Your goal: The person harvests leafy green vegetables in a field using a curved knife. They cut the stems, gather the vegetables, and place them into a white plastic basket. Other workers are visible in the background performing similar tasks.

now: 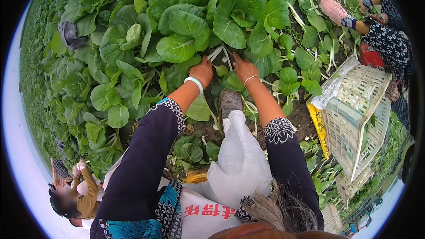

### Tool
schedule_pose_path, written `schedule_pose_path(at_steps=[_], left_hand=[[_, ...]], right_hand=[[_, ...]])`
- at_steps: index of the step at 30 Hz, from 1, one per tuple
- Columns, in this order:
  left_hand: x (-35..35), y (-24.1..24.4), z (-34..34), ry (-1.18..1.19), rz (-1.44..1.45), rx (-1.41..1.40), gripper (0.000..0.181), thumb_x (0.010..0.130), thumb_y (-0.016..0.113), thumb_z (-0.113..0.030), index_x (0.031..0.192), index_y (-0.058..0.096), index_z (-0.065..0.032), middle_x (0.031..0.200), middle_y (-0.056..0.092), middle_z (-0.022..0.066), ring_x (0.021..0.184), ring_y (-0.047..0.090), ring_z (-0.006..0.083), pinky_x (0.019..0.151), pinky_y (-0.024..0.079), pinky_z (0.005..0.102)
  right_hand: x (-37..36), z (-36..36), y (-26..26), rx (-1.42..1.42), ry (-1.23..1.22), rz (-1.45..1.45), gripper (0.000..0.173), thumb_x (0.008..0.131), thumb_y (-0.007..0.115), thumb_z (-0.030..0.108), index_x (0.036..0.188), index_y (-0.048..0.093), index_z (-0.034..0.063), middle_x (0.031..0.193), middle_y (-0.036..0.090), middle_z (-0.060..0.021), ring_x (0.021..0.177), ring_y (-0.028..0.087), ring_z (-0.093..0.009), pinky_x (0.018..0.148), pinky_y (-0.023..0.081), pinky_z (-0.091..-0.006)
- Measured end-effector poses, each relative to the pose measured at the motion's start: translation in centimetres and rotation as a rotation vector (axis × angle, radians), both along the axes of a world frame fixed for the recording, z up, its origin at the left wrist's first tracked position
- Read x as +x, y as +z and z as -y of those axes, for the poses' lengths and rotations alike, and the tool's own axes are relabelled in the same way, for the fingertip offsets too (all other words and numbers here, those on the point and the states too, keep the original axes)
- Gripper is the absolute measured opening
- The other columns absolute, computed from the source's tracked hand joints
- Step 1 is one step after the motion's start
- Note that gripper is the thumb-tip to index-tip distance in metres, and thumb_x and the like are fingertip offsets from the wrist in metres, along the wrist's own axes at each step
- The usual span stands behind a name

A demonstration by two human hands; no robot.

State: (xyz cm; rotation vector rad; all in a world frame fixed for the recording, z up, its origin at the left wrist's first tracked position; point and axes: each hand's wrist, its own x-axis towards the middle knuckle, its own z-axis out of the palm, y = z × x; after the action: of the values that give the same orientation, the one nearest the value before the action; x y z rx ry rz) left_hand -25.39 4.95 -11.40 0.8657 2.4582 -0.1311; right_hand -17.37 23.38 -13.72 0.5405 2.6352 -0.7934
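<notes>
In front of me stands a leafy green plant with pale stalks, like bok choy [217, 53], its broad leaves spreading above my hands. My left hand [201, 72], with a pale bangle at the wrist, reaches in at the left of the stalks, and its fingertips are partly hidden by leaves. On the other side, my right hand [245, 70], wearing a thin bracelet, has its fingers stretched towards the stalks. Whether either hand grips them cannot be made out. A small round leaf [221, 70] lies between the hands.
My shoe [231, 101] is planted just below the hands. Dense leafy plants [113, 49] fill the left. Pulled greens [308, 33] lie on soil at right, beside a white plastic crate [357, 106]. One person [386, 36] is at upper right, another [87, 191] at lower left.
</notes>
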Motion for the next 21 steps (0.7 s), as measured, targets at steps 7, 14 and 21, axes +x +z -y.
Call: schedule_pose_path(at_steps=[7,14,21], left_hand=[[1.0,2.5,0.9,0.071,0.114,0.079,0.049,0.082,0.051,-0.005,0.13,0.043,0.0008,0.14,0.036,0.0212,0.095,0.062,0.0398,0.081,0.052,0.0446],[7.2,6.8,3.5,0.075,0.267,0.379,0.054,0.081,0.057,-0.009,0.132,0.04,0.0024,0.143,0.031,0.0186,0.098,0.059,0.0397,0.082,0.051,0.0449],[10.4,9.7,2.8,0.162,0.343,0.512,0.05,0.077,0.064,-0.005,0.125,0.049,-0.0015,0.143,0.026,0.0249,0.095,0.06,0.0362,0.079,0.051,0.041]], right_hand=[[2.5,0.2,-0.4,-0.029,-0.029,0.059,0.053,0.088,0.056,0.036,0.137,0.041,0.0245,0.112,0.059,-0.0231,0.092,0.061,-0.041,0.08,0.05,-0.0495],[3.2,2.6,2.7,-1.199,-0.768,-0.241,0.043,0.077,0.077,0.014,0.112,0.057,0.0006,0.085,0.065,-0.0025,0.06,0.057,-0.008,0.045,0.043,-0.0215],[3.6,2.6,3.4,-1.344,-0.879,-0.15,0.031,0.078,0.074,0.008,0.104,0.058,0.0039,0.075,0.063,-0.0027,0.054,0.055,-0.007,0.043,0.04,-0.022]])
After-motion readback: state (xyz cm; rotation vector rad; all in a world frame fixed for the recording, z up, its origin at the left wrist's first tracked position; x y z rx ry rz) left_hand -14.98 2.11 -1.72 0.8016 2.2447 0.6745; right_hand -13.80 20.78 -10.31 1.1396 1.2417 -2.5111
